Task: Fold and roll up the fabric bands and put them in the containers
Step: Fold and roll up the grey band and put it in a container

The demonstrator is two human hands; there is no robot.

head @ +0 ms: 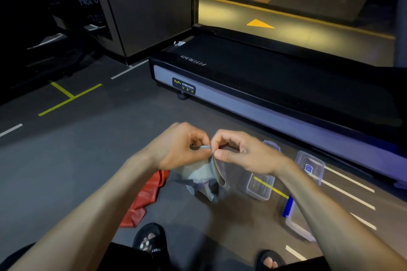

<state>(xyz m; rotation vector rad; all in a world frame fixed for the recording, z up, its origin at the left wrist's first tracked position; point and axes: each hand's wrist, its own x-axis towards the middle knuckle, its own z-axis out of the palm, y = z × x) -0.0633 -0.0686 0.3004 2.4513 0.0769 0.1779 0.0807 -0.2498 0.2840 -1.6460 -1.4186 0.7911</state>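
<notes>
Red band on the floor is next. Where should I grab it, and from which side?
Judging by its pose, grip the red band at its upper end by the grey band, reaching down from above with the left hand. It lies crumpled flat on the floor, and that end sits nearest the hands.

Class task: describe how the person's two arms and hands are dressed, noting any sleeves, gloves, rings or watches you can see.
Both forearms are bare up to the frame edge, with no sleeves showing. The left hand and right hand wear no gloves, and no rings, watch or wristband are visible.
</notes>
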